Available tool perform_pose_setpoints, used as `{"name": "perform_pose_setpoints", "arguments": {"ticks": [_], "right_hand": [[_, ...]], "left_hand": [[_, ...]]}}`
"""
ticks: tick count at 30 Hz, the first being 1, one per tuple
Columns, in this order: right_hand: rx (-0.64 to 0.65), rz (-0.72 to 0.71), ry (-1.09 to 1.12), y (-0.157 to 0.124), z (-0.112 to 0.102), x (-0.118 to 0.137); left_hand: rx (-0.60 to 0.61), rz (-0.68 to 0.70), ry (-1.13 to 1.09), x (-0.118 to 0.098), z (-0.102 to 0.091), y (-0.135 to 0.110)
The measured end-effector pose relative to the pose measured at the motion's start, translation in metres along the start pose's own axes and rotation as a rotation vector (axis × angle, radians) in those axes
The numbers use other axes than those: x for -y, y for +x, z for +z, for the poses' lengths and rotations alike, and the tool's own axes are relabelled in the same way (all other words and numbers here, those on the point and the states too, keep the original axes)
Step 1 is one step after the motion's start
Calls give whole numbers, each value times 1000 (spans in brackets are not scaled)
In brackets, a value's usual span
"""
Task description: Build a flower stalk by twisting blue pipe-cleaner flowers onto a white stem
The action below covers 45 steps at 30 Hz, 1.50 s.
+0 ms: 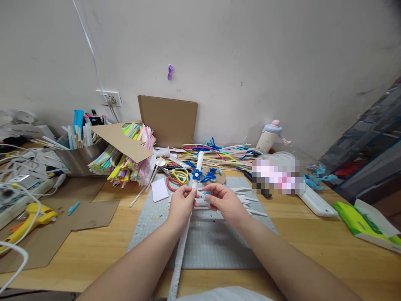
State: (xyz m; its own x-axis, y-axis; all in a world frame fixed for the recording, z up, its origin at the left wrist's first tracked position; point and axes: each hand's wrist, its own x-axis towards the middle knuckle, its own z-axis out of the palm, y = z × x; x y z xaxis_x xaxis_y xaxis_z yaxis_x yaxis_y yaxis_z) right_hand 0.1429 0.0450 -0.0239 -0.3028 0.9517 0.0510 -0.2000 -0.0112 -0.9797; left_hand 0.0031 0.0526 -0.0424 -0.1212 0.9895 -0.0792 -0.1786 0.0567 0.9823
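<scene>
Fingers (218,189) pinched together, ctr of frame

L hand (181,207) has thumb and fingertips closed on the white stem (199,161), ctr. R hand (230,205) pinches a small light-blue piece (206,195) just beside it. Above, a blue flower (197,174) shows against the stem. Below: grey mat (219,248), bottom ctr. Yellow glue gun (36,216), lower L.

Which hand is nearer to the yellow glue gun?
Left. The left hand is right of the glue gun; the right hand is farther right, beyond the left.
</scene>
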Motion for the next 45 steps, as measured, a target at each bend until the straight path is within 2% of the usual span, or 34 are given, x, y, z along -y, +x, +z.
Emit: {"name": "perform_pose_setpoints", "arguments": {"ticks": [4,9,15,21,27,32,38,45], "right_hand": [[-29,2,-37,1,0,0],[-80,-93,-40,2,-2,-1],[-58,-86,21,5,-1,7],[-16,-52,-93,11,2,17],[-45,-87,-346,15,11,16],[-131,-182,-475,19,18,10],[-199,-186,-461,20,22,2],[-334,-204,-337,17,25,-2]], "left_hand": [[4,-2,1,-1,1,-1],[-2,-3,10,-2,1,-1],[6,-13,-15,-2,2,-2],[59,38,-104,-1,4,-3],[95,45,-148,-3,4,-5],[129,44,-208,-4,5,-7],[136,89,-156,-1,6,-8],[138,120,-118,4,7,-7]]}}
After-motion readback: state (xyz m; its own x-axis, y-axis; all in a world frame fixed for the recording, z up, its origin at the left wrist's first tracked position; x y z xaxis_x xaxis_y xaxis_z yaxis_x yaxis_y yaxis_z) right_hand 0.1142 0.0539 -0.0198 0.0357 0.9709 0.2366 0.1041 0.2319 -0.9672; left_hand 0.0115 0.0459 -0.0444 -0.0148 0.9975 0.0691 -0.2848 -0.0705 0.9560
